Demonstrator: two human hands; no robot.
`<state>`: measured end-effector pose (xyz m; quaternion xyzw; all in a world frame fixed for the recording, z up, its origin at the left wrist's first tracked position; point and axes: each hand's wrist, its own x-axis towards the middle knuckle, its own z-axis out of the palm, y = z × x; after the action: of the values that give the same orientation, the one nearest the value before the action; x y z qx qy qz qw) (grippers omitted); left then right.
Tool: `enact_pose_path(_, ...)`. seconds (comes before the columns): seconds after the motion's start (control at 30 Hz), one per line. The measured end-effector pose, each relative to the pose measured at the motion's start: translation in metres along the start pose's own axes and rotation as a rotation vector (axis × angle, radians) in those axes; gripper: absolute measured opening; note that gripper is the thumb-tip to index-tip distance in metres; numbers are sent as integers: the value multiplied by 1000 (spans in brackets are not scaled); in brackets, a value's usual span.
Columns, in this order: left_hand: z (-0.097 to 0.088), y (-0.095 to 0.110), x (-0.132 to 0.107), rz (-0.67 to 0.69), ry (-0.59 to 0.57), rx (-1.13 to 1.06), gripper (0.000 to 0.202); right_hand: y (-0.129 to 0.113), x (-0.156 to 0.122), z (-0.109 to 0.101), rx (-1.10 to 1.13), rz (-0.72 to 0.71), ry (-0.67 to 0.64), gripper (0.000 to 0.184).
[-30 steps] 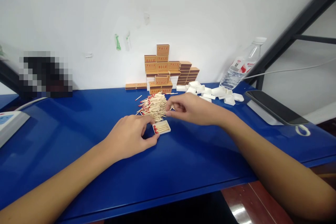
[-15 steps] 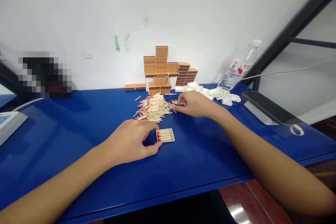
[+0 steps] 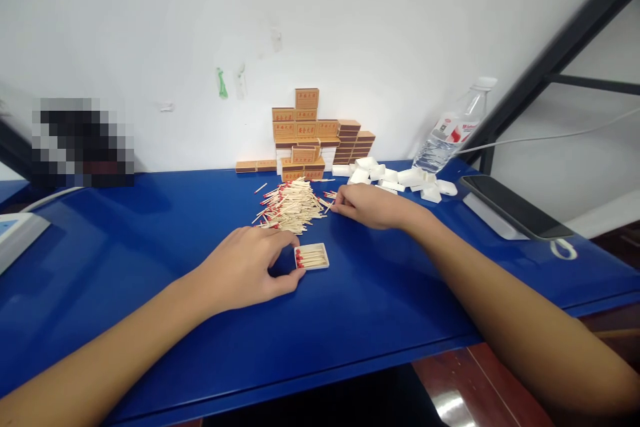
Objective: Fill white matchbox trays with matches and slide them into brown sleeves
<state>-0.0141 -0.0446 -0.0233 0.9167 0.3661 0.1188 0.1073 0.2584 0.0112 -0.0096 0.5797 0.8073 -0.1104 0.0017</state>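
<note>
Between the thumb and forefinger of my left hand [image 3: 250, 265] is the left end of a small white matchbox tray [image 3: 324, 265], which rests on the blue table [image 3: 380, 307]. Several red-headed matches [image 3: 311, 257] lie side by side in the tray, heads to the left. My right hand [image 3: 364, 204] is at the right edge of a loose heap of matches [image 3: 293, 205], thumb and forefinger pinched together on a match [image 3: 329, 207]. The other fingers of that hand curl under and are partly hidden.
Behind the heap, brown matchboxes [image 3: 307, 129] are stacked against the wall. White empty trays [image 3: 411, 177] lie jumbled at their right, before a water bottle [image 3: 453, 127]. A phone [image 3: 515, 205] rests on a white block at the right. A white device [image 3: 23, 240] stands at the left edge.
My right hand has shifted slightly downward at the heap's edge, its thumb and forefinger now closed together. My left hand stays at the tray; the whole view has drifted slightly.
</note>
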Motion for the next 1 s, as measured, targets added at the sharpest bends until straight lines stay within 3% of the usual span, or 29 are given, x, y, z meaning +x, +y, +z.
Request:
enact_pose_path(0.33,1,-1,1,2,43,9,27,12,-6,-8,33,-40,82,26)
enact_pose_path(0.57,-1,-4,4,-115,49,-19,31,-10,-20,-16,104,-185,174,25)
enact_pose_path(0.8,-3,-8,5,-135,32,-90,26,-36,-36,-10,184,-362,31,21)
enact_pose_path(1.0,-4,-8,5,-131,31,-92,26,-47,-35,1,131,-338,-52,12)
